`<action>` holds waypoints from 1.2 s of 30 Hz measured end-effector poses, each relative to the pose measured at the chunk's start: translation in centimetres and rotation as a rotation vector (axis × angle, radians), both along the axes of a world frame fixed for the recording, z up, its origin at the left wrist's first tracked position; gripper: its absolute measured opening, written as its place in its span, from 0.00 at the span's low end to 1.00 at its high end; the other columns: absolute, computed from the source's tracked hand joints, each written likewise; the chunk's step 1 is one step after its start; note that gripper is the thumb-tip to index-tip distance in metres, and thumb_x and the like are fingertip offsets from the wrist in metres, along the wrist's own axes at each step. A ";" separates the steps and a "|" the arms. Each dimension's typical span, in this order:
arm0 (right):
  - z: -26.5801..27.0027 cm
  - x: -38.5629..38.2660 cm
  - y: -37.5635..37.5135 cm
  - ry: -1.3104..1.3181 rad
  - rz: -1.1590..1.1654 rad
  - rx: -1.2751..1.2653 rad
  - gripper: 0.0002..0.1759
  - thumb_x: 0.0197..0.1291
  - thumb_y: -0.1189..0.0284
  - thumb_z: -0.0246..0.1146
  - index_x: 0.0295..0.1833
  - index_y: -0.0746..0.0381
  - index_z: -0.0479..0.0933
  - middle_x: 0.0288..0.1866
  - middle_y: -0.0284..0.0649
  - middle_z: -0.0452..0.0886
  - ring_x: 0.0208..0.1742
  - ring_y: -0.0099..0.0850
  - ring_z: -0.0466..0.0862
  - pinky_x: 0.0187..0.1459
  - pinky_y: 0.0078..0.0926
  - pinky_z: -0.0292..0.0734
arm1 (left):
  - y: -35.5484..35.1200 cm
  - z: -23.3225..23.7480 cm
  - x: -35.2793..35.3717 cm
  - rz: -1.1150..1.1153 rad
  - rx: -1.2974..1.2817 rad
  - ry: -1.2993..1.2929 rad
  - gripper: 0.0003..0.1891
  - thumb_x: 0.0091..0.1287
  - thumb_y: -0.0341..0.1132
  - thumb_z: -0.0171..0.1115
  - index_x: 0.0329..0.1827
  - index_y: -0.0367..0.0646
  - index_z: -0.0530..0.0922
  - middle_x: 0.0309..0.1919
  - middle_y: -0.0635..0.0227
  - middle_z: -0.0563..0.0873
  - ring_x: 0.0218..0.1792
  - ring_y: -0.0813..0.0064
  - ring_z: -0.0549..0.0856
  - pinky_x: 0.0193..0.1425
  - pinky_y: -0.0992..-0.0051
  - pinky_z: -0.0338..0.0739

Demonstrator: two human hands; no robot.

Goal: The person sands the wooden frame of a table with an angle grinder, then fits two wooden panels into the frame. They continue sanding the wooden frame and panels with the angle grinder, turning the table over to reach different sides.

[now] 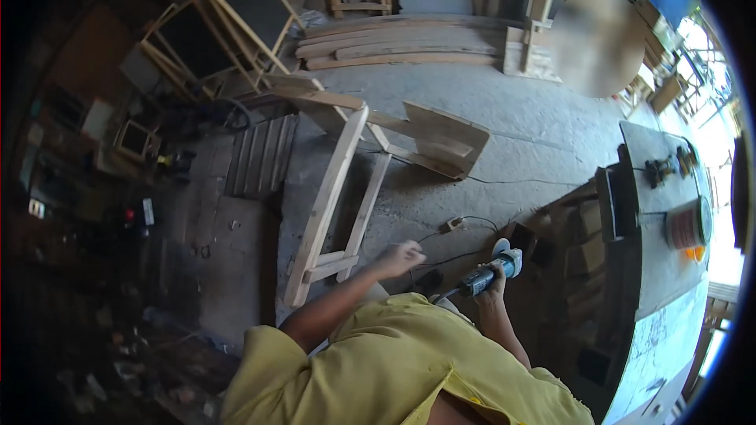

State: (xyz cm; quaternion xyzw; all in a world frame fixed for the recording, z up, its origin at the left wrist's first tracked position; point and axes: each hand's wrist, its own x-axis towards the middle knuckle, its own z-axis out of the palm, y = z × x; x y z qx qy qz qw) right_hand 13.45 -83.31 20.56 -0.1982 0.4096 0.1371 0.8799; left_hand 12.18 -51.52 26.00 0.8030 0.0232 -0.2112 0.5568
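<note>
My right hand [494, 285] is wrapped round the body of a teal and dark angle grinder [477, 280], held in front of my waist. The grinder's pale round disc [502, 246] points away from me. A cord trails from its rear end toward my body. My left hand [402, 258] hovers to the left of the grinder, apart from it, with fingers curled in; nothing shows in them. Just beyond that hand stands a pale wooden frame [335, 197] of long legs and a crosspiece. A flat wooden panel [445, 140] adjoins its far end.
A power socket [453, 224] with cords lies on the concrete floor [528, 142]. At right stands a workbench [661, 260] bearing a bucket [689, 224]. Long planks [409, 39] are stacked at the back, near framed dark boards [252, 4]. Dark clutter fills the left side.
</note>
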 end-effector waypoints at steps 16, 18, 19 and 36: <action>6.7 -14.8 13.5 -0.212 0.619 -0.012 0.18 0.50 0.65 0.67 0.45 0.61 0.75 0.37 0.41 0.81 0.39 0.38 0.84 0.48 0.39 0.82 | 0.6 2.4 -28.1 0.144 -0.151 0.055 0.42 0.67 0.56 0.66 0.76 0.38 0.63 0.57 0.58 0.81 0.56 0.62 0.82 0.65 0.66 0.73; 5.9 -16.8 14.7 -0.264 0.698 -0.012 0.20 0.50 0.64 0.67 0.47 0.62 0.74 0.39 0.42 0.81 0.39 0.37 0.83 0.48 0.39 0.82 | 0.2 1.3 -30.2 0.256 -0.280 0.052 0.42 0.66 0.57 0.68 0.73 0.35 0.66 0.53 0.62 0.83 0.54 0.69 0.81 0.63 0.71 0.74; 6.5 -17.8 16.1 -0.259 0.816 -0.026 0.20 0.51 0.64 0.67 0.47 0.62 0.75 0.38 0.42 0.81 0.39 0.37 0.83 0.48 0.38 0.82 | 0.3 1.4 -30.8 0.296 -0.285 0.055 0.40 0.65 0.53 0.71 0.72 0.36 0.67 0.53 0.61 0.83 0.54 0.69 0.81 0.63 0.71 0.75; 10.8 -27.3 23.5 -1.225 2.206 0.077 0.37 0.65 0.46 0.64 0.69 0.62 0.72 0.63 0.44 0.80 0.61 0.36 0.79 0.63 0.36 0.73 | 14.8 13.2 -39.8 1.232 -0.949 -0.278 0.13 0.66 0.39 0.64 0.44 0.36 0.80 0.34 0.60 0.85 0.36 0.68 0.86 0.40 0.69 0.82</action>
